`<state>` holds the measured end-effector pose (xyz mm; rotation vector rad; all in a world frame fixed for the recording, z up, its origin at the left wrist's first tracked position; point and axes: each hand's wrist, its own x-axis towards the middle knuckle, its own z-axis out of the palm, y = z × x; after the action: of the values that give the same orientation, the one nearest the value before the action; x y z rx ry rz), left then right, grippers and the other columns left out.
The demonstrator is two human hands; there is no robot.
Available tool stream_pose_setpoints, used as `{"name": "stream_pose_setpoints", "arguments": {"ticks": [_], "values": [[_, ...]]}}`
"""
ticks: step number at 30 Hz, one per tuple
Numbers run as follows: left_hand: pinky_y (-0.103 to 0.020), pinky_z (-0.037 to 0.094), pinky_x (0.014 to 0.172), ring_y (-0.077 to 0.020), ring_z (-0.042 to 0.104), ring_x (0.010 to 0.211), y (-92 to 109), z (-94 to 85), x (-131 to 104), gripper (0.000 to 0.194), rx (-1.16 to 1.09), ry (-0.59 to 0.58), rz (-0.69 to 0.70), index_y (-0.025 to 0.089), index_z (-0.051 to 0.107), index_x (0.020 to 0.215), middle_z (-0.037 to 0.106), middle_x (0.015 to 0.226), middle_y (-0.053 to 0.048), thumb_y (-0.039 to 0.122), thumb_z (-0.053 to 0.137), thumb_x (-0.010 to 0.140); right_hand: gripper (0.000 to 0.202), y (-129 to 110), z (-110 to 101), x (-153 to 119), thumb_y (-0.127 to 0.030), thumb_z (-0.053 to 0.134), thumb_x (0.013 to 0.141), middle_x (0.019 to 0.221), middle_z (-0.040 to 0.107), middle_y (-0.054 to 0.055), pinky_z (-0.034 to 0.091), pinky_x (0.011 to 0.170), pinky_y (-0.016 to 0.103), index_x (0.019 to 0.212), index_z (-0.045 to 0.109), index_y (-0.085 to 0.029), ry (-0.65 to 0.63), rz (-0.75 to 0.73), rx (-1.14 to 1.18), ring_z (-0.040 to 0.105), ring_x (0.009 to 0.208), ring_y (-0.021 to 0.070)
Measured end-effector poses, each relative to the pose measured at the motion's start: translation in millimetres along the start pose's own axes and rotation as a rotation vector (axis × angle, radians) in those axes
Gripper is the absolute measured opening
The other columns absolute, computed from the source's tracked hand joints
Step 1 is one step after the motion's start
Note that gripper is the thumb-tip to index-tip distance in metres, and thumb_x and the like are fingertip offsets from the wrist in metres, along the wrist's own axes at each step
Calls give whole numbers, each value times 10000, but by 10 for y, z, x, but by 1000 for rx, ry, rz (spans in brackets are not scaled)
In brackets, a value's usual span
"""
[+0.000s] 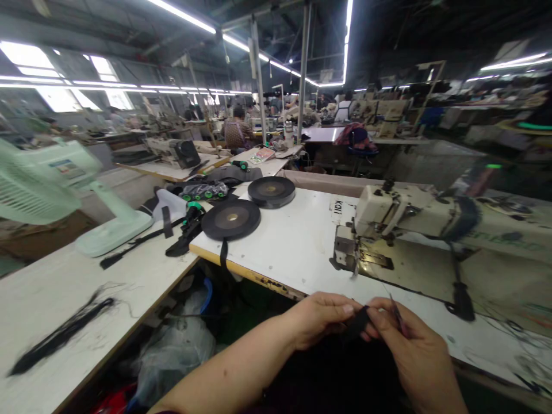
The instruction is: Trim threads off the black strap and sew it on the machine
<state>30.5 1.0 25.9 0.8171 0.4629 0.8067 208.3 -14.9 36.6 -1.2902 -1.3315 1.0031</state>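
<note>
Both hands meet low in the view, in front of the white table's near edge. My left hand [323, 319] pinches a piece of black fabric [357, 325] from the left side. Against its right end, my right hand [403, 333] has thumb and fingers closed on the same fabric. A small pointed metal tool [397, 315], possibly thread snips, is tucked in the right hand's fingers. The fabric's lower part blends into dark clothing. Beyond the right hand stands a sewing machine [405, 215].
Two black tape rolls [232, 219] [271, 191] lie on the white table [297, 241]. On the left table are a pale green fan [112, 221] and a bundle of black threads [60, 336]. Dark scissors-like handles [462, 299] lie at right. Plastic bags [176, 351] sit below.
</note>
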Motion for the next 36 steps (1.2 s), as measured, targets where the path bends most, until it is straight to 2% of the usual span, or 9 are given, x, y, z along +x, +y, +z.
{"name": "stream_pose_setpoints", "arguments": {"ticks": [4,8,13,16,20,25,28,32,36], "values": [[-319,502,843,-220,687,892,-14,34,39,376,-46,10,-27,91,747,1062,718,975,-152,370,784,812,357,-88,6,0,-526,764,784,607,579,-9,475,521,241,862,684,-187,38,4,81,535,541,140],[-283,522,794,-181,678,855,-18,53,77,287,-7,16,-37,108,748,1037,710,974,-127,314,772,838,328,-65,-20,-7,-498,763,802,630,580,-18,463,559,229,879,686,-189,50,19,123,536,573,125],[-220,501,663,-125,632,751,-14,72,111,241,93,9,-7,125,753,1000,696,957,-103,320,755,859,295,-22,-48,-26,-468,754,828,625,593,-22,474,598,233,889,674,-191,10,25,171,555,574,121],[-215,497,650,-127,629,759,-12,85,123,254,121,25,7,133,760,1006,695,943,-95,313,786,828,291,-10,-50,-22,-465,755,831,644,599,-20,482,604,239,891,674,-192,8,23,184,562,582,123],[-220,495,641,-132,629,737,-17,99,135,270,150,87,5,109,770,942,703,869,-99,327,818,791,286,-10,-36,-19,-472,731,855,667,616,-13,507,636,268,912,680,-196,-30,30,237,584,599,138],[-230,506,650,-143,648,724,-33,97,155,322,148,182,4,104,780,924,719,818,-105,361,853,743,350,13,-44,-18,-524,681,882,825,666,27,501,683,275,1010,705,-199,38,36,194,614,734,167],[-233,517,678,-140,651,725,-44,80,161,340,159,229,13,113,787,932,722,788,-95,372,866,726,394,37,-61,-28,-545,719,838,721,589,-2,469,625,267,1015,690,-194,12,62,139,553,655,150],[-231,521,697,-146,659,754,-47,82,159,354,228,250,29,116,793,939,737,825,-104,386,867,723,386,44,-63,-51,-527,750,805,589,348,-69,353,531,234,976,694,-186,32,56,1,359,543,103],[-238,522,693,-144,646,729,-38,120,164,369,253,271,38,113,797,909,735,806,-101,409,874,703,364,34,-48,-55,-513,737,808,601,317,-70,359,543,240,943,688,-179,55,48,2,335,559,105]]}}
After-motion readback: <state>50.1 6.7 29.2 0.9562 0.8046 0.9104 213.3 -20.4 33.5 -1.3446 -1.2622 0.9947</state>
